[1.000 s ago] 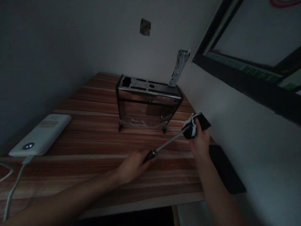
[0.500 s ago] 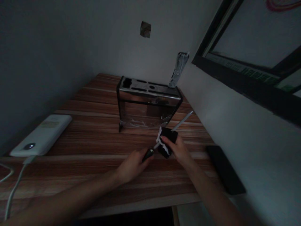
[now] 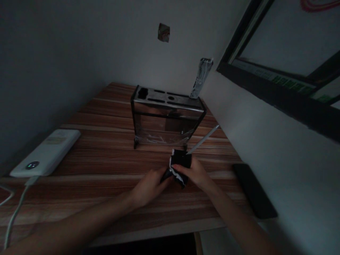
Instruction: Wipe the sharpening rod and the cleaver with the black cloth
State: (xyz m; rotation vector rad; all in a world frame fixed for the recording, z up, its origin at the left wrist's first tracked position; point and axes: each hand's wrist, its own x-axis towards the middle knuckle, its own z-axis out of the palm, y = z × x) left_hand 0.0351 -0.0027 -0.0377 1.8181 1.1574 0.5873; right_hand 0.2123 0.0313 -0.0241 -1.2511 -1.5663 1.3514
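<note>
My left hand (image 3: 150, 187) is closed around the black handle (image 3: 166, 175) of a sharpening steel (image 3: 203, 139). The steel's long grey rod points up and to the right over the table. My right hand (image 3: 198, 175) grips a folded black cloth (image 3: 181, 159) with a ragged white edge, wrapped about the rod close to the handle. Part of the rod is hidden inside the cloth. Just beyond my hands stands a knife block (image 3: 170, 112) with a slotted metal top. A plastic-wrapped handle (image 3: 202, 78) sticks up from its right end.
On the left of the wood-grain table (image 3: 106, 148) lies a white power bank (image 3: 47, 152) with a white cable (image 3: 16, 212) plugged in. A black phone-like slab (image 3: 253, 191) lies at the right edge by the wall. A dark window frame (image 3: 265, 95) juts out at upper right.
My right hand and the black cloth have slid down the rod to the left, up against the handle. My left hand has stayed in place.
</note>
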